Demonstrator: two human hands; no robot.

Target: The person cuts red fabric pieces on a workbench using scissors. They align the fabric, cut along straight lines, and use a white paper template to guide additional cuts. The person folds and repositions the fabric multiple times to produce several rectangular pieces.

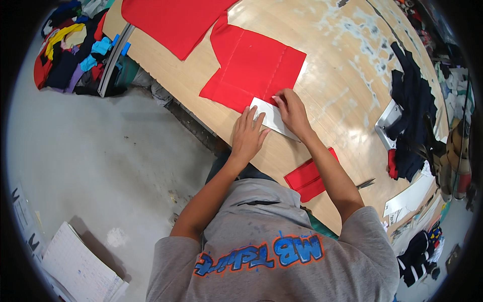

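Note:
A red fabric piece (254, 65) with pale lines across it lies flat on the wooden table. Over its near edge rests a white card strip (274, 120), partly on the bare wood. My left hand (247, 133) lies on the strip's left end with fingers stretched out. At the fabric's near edge, my right hand (293, 113) has thumb and forefinger pinched together on the red cloth, beside the strip's upper edge. The fingertips partly hide how much cloth is gripped.
A larger red fabric piece (176, 22) lies farther off. Folded red fabric (307, 178) sits by my right forearm, near small scissors (366, 183). Dark cloth (415, 100) is heaped on the right. The table edge (188, 117) runs along my left, beside coloured scraps (75, 50).

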